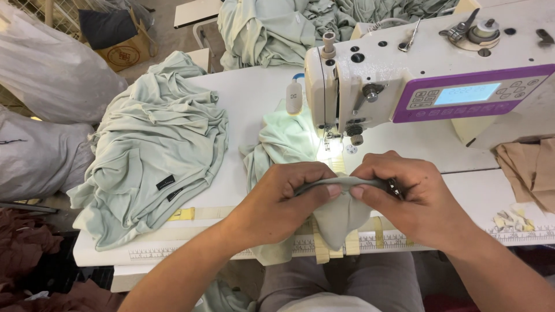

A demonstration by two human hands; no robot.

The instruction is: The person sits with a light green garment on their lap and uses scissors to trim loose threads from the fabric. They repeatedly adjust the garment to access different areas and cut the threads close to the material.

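My left hand (289, 193) and right hand (404, 193) both pinch the folded edge of the pale green fabric piece (341, 216), its long axis crosswise, just before the sewing machine (404, 75) on the counter (254, 98).

This is a garment sewing workshop, shown by the industrial sewing machine (428, 75) on a white worktable (248, 98), heaps of pale green cut fabric (153, 144) and bulging plastic sacks (46, 69) alongside.

A pale blue rectangular screen (467, 93) sits in a purple control panel (471, 92) at upper right. Two small black rectangular labels (166, 182) lie at centre left. A brown cardboard box (124, 54) stands at upper left.
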